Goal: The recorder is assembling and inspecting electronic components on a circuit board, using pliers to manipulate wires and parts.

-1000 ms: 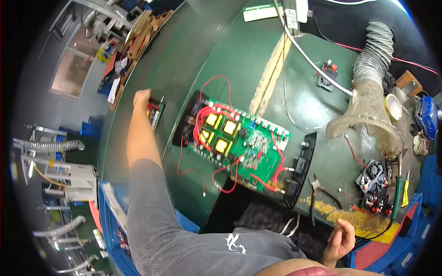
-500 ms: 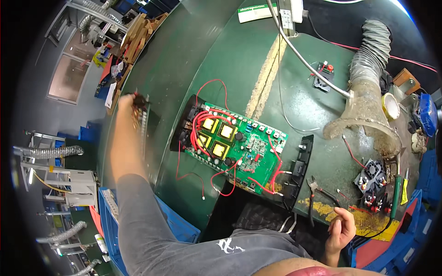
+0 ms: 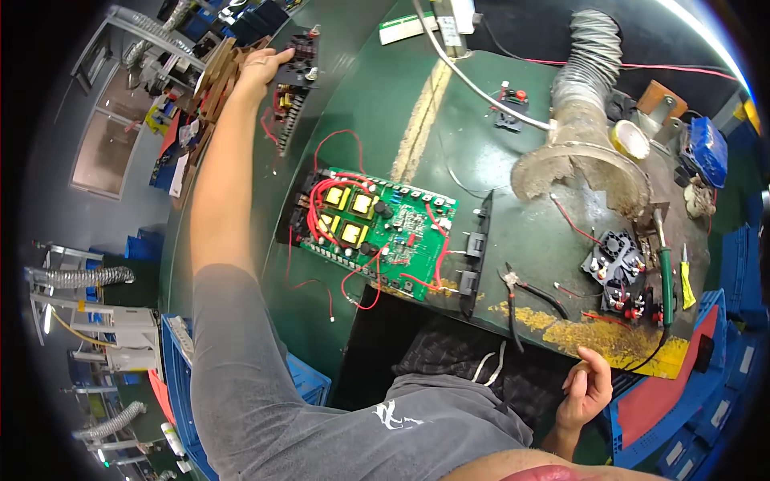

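Observation:
My left hand (image 3: 263, 66) reaches far out to the upper left, fingers closed on the black end panel of a circuit board assembly (image 3: 289, 100), which has red wires and yellow-wrapped parts. A second, green circuit board (image 3: 401, 240) lies near the bench edge, with yellow transformers and looped red wires. Along its right side stands a black end panel (image 3: 475, 252) joined by red wires. My right hand (image 3: 585, 391) hangs low right, fingers loosely curled and apart, nothing visible in it. Closest to it are black-handled cutters (image 3: 513, 293) lying on the bench edge.
A fume hood (image 3: 589, 172) on a ribbed duct stands at the back right. Near it are a fan panel (image 3: 616, 256), a green-handled soldering iron (image 3: 666, 276) and a small black panel (image 3: 512, 106). Blue crates (image 3: 301, 377) stand below the bench at left.
My left hand has moved farther away with the circuit board assembly. The whole view has shifted, so the bench items appear farther left. My right hand keeps its loose curl.

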Action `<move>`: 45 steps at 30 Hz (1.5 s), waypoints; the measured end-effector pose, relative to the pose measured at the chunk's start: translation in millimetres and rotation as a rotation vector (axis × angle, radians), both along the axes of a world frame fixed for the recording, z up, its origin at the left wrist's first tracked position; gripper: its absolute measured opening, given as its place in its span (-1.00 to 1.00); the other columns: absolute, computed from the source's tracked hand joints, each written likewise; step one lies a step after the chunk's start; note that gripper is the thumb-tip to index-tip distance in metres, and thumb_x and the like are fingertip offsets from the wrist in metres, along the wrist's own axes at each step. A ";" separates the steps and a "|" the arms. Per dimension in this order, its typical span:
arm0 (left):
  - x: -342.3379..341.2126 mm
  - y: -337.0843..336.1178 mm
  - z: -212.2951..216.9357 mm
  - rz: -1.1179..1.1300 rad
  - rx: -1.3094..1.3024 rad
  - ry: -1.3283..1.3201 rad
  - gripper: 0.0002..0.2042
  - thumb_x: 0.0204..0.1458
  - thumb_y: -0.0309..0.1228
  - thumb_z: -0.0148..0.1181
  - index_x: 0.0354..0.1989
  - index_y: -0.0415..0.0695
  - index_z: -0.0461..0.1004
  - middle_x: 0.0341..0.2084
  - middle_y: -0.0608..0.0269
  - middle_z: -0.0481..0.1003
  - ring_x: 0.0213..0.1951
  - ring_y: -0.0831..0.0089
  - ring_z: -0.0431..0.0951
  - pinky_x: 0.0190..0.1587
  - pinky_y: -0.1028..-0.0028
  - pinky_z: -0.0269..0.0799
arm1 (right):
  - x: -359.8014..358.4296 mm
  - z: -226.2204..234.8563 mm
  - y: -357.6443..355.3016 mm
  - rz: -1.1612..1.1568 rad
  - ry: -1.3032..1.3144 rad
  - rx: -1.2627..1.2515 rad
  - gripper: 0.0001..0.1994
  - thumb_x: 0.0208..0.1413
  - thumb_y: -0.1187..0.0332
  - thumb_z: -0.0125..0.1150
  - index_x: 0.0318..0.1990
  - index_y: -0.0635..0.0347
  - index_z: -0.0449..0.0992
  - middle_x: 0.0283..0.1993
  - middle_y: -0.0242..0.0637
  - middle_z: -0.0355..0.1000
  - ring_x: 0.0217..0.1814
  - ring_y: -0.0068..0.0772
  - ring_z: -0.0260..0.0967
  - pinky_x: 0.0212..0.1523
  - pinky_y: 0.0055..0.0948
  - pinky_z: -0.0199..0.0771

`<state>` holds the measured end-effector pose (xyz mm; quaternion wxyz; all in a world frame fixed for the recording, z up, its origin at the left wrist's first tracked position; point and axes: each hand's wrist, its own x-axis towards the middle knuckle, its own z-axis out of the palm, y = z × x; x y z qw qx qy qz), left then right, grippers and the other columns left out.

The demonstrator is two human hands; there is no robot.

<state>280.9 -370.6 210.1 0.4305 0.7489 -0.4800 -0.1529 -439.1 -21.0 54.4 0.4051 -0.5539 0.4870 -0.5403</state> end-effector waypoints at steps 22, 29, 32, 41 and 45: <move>-296.2 71.0 -92.5 -0.242 -0.089 -0.376 -0.73 0.11 -0.24 0.30 -0.21 -0.22 0.62 -0.36 -0.03 0.64 -0.29 0.21 0.66 -0.17 0.29 0.54 | -7.2 -5.3 8.0 -0.007 -0.036 0.080 -0.68 0.27 0.47 0.04 0.10 0.50 0.49 -0.48 -0.38 0.31 -0.52 -0.68 0.14 -0.48 -0.65 0.08; -348.4 252.0 -124.9 -0.280 0.114 -0.239 -0.68 0.16 -0.14 0.26 -0.27 -0.19 0.66 -0.40 0.00 0.62 -0.34 0.13 0.63 -0.24 0.28 0.50 | 44.2 17.4 -37.4 0.348 0.196 -0.072 -0.76 0.24 0.57 0.04 -0.02 0.44 0.58 -0.38 -0.35 0.40 -0.38 -0.63 0.30 -0.36 -0.63 0.22; -361.2 261.3 -160.3 -0.467 0.125 -0.258 -0.72 0.20 -0.22 0.24 -0.17 -0.20 0.67 -0.48 0.18 0.61 -0.45 0.50 0.55 -0.34 0.46 0.44 | 59.8 21.0 -57.1 0.335 0.280 -0.052 -0.77 0.25 0.61 0.02 -0.04 0.42 0.59 -0.34 -0.37 0.42 -0.34 -0.66 0.31 -0.33 -0.65 0.25; -358.6 245.6 -148.9 -0.515 0.212 0.715 -0.53 0.21 -0.30 0.23 0.25 -0.25 0.42 -0.39 0.36 0.61 -0.52 0.79 0.25 -0.45 0.72 0.18 | 87.1 19.0 -72.5 0.263 0.299 -0.078 -0.78 0.29 0.55 0.07 -0.01 0.42 0.58 -0.29 -0.36 0.49 -0.29 -0.66 0.35 -0.27 -0.65 0.31; -359.0 231.7 -172.4 -0.597 0.204 0.760 -0.67 0.24 -0.31 0.26 0.08 -0.25 0.58 -0.38 0.39 0.58 -0.48 0.76 0.30 -0.40 0.70 0.25 | 101.2 18.5 -81.2 0.219 0.338 -0.001 -0.78 0.30 0.53 0.10 0.02 0.34 0.59 -0.31 -0.41 0.47 -0.31 -0.69 0.33 -0.27 -0.65 0.33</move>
